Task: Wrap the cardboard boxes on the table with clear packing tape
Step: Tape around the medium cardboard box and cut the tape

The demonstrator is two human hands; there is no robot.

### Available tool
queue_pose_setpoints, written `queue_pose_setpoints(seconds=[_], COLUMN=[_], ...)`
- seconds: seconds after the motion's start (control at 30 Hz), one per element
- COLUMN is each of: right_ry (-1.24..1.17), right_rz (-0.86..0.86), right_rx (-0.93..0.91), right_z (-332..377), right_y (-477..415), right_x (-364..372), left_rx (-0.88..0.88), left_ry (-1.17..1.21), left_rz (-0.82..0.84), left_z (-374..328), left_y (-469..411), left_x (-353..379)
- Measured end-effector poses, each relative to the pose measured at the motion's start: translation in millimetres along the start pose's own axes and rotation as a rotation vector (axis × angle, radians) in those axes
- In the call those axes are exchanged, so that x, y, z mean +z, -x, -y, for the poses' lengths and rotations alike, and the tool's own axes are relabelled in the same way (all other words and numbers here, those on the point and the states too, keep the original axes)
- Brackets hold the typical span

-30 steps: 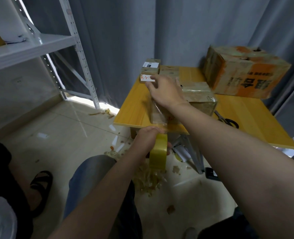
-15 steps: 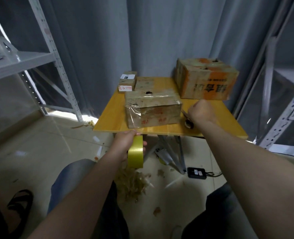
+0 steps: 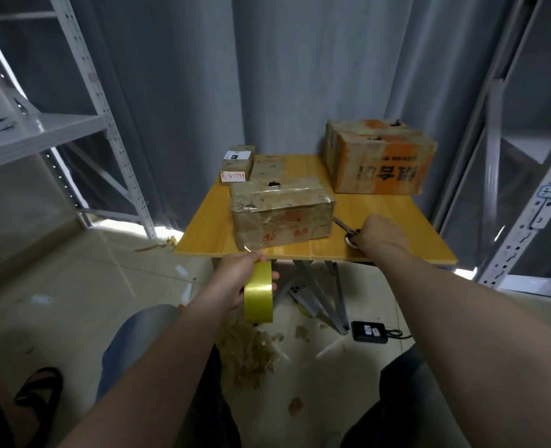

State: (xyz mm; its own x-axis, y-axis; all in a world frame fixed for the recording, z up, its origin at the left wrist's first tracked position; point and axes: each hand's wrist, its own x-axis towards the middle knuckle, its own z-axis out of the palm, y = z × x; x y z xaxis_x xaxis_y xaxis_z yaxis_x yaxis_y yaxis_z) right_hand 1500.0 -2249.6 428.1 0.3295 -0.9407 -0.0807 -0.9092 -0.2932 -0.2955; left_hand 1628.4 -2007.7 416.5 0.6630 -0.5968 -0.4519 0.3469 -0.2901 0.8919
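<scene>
Cut: your right hand (image 3: 382,236) apparently grasps scissors (image 3: 344,229); left hand (image 3: 235,279) grips tape roll (image 3: 258,292). Pull taut, snip close to box (image 3: 282,218).

One view only: head-worn wide-angle cam, pointing forward and down. Wearer sits just short of the near edge of the yellow table (image 3: 422,227), square-on to it. Table is mid-frame and close; grey curtain (image 3: 300,76) right behind it, shelving rack (image 3: 57,134) left of it bowed by the lens, wearer's knee (image 3: 132,344) below it.
</scene>
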Motion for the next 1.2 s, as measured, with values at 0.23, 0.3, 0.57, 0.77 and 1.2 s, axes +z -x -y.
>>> queue_pose_setpoints(seconds=[0.23, 0.3, 0.57, 0.77, 1.2], right_ry=[-0.178, -0.478, -0.866, -0.850, -0.698], right_rz=[-0.044, -0.113, -0.076, 0.121, 0.656], right_rx=[0.006, -0.036, -0.505, -0.506, -0.551], right_z=[0.3, 9.0, 75.5, 95.3, 79.4], right_y=[6.0, 9.4, 55.8, 65.9, 57.5], right_x=[-12.6, -21.5, -43.1, -26.1, -48.3], left_rx=[0.003, 0.002, -0.020, -0.017, -0.006], left_ry=[0.016, 0.026, 0.039, 0.038, 0.040], left_rz=[0.009, 0.010, -0.004, 0.012, 0.018], left_z=[-0.3, -0.1, -0.2, -1.8, -1.7], left_y=[0.9, 1.4, 6.1, 10.5, 13.5], left_x=[2.4, 2.1, -1.0, -8.2, -11.7])
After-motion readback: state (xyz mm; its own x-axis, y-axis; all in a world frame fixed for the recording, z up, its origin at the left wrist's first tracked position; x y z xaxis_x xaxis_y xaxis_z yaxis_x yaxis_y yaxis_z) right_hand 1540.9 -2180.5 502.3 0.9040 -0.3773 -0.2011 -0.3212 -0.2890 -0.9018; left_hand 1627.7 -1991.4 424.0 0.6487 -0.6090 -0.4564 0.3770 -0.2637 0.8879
